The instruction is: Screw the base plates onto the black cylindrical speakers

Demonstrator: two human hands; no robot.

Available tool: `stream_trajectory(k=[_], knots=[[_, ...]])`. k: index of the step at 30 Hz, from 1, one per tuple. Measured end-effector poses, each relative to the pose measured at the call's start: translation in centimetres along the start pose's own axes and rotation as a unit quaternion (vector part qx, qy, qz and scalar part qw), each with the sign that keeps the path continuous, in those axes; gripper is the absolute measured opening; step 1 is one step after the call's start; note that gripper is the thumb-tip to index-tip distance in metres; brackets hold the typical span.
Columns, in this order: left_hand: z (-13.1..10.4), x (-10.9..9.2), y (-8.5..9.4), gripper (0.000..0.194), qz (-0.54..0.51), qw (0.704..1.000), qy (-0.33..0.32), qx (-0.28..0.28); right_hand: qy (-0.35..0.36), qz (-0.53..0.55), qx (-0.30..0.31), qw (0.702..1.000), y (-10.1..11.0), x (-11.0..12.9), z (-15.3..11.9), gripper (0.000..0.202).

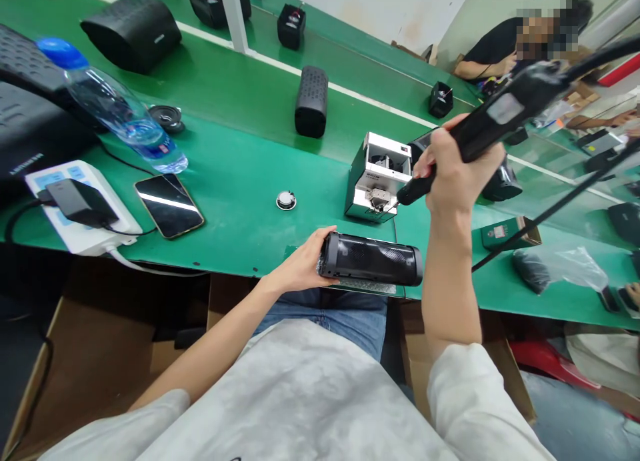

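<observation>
Green bench: our left hand grips the black speaker at its near edge; our right hand clenches the screwdriver, tip at the screw feeder. Screw pickup; precise seating needed next.

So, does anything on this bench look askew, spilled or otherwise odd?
One thing: a water bottle lies on its side on the green table, right beside a power strip and phone. No spill shows. Nothing else stands out.
</observation>
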State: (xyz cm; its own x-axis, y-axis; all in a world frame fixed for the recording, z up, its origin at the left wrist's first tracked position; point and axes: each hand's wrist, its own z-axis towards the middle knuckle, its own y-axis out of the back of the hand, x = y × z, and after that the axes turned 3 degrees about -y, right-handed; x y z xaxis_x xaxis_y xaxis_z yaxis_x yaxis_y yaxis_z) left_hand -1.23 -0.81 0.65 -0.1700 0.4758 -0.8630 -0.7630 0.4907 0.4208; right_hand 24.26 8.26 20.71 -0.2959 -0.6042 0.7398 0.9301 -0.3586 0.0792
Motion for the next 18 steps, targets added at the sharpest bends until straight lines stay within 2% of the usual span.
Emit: stream_trajectory(k=[3, 5, 10, 18], knots=[[0.1, -0.1, 0.0, 0.123, -0.002, 1.000, -0.008, -0.004, 0.014, 0.118, -0.059, 0.991, -0.6, 2.5, 0.0, 0.012], [0.2, -0.2, 0.0, 0.120, -0.007, 1.000, -0.010, -0.005, 0.009, 0.183, -0.064, 0.981, -1.3, 4.4, -0.2, 0.009], [0.2, -0.4, 0.0, 0.115, -0.013, 0.999, -0.029, -0.010, 0.000, 0.242, -0.029, 0.970, -3.9, 7.7, -1.4, 0.006], [0.2, 0.1, -0.5, 0.117, 0.005, 0.997, -0.071, -0.025, -0.014, 0.230, 0.071, 0.970, -6.0, 8.5, -1.0, 0.007]])
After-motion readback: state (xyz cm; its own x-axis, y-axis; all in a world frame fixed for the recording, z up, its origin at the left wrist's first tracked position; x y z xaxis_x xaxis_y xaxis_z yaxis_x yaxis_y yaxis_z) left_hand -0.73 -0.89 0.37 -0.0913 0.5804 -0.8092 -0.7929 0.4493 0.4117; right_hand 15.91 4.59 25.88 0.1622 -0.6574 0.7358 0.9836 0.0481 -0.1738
